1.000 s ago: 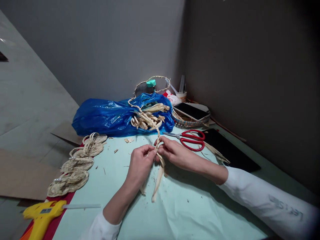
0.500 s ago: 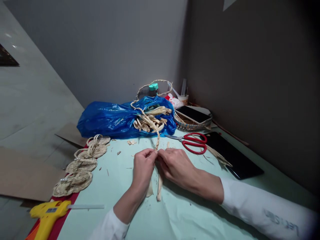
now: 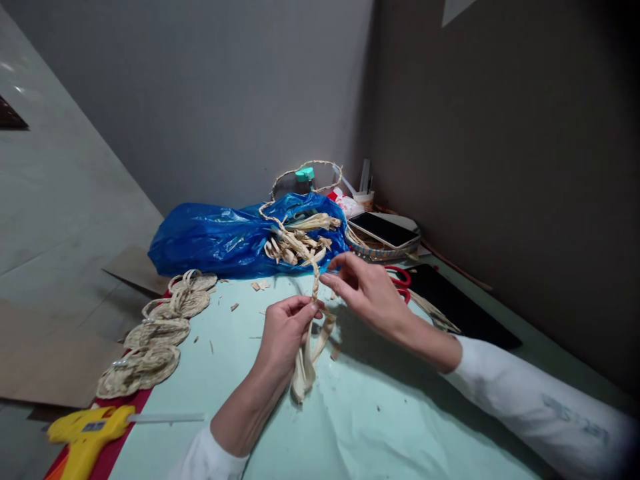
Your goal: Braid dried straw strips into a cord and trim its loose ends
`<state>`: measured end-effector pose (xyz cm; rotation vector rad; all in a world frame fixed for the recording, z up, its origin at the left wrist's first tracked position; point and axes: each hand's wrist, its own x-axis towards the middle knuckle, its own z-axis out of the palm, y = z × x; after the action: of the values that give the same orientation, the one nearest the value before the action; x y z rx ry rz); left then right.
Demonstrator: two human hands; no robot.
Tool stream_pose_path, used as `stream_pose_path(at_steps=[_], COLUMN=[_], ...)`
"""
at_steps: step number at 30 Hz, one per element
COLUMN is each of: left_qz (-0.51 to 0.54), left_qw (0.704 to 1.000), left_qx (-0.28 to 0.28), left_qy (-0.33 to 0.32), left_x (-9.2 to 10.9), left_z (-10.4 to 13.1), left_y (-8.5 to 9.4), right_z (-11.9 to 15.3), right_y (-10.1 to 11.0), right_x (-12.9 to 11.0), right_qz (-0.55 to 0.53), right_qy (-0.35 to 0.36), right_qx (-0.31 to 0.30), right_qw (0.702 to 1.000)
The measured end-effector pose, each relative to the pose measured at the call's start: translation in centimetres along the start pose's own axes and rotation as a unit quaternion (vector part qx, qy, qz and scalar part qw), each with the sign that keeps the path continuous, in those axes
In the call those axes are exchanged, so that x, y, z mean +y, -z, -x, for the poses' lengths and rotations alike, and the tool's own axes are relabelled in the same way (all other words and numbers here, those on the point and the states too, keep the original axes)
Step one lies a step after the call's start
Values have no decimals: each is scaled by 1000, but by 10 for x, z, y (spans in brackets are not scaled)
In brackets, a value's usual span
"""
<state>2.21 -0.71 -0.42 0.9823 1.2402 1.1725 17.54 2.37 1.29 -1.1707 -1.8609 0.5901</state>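
A braid of pale dried husk runs from the blue plastic bag toward me, its loose strands hanging below. My left hand pinches the braid's lower end between thumb and fingers. Beside the braid, a little higher and to the right, my right hand has its thumb and index finger apart, with nothing seen between them. More husk strips lie in the bag's mouth. Red-handled scissors are partly hidden behind my right hand.
Several woven husk pieces line the left edge. A yellow glue gun with a clear stick lies at the lower left. A phone rests on a basket; a black tablet lies at the right. Walls rise behind.
My right hand has let go of the braid's end and moved up and right, its fingers parting. It now covers much of the scissors. My left hand keeps its pinch, and the loose strands have shifted.
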Motion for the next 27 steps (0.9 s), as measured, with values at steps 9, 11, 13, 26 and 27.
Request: stream_pose_path(at_steps=[9, 11, 13, 26, 27], left_qz=[-109, -148, -171, -10, -7], left_qw=[991, 986, 982, 999, 999], left_qx=[-80, -64, -51, -21, -23], left_qy=[-17, -47, -67, -33, -38], left_x=[3, 3, 1, -3, -3], left_z=[9, 7, 5, -7, -7], left_y=[-11, -11, -11, -2, -2], right_z=[-10, -10, -12, -2, 1], right_y=[-16, -22, -28, -18, -19], right_x=[23, 27, 31, 9, 8], right_qz=[-297, -282, -295, -383, -380], right_qy=[-104, -111, -132, -135, -132], right_qx=[-44, -17, -18, -243, -247], right_qw=[948, 953, 946, 881, 882])
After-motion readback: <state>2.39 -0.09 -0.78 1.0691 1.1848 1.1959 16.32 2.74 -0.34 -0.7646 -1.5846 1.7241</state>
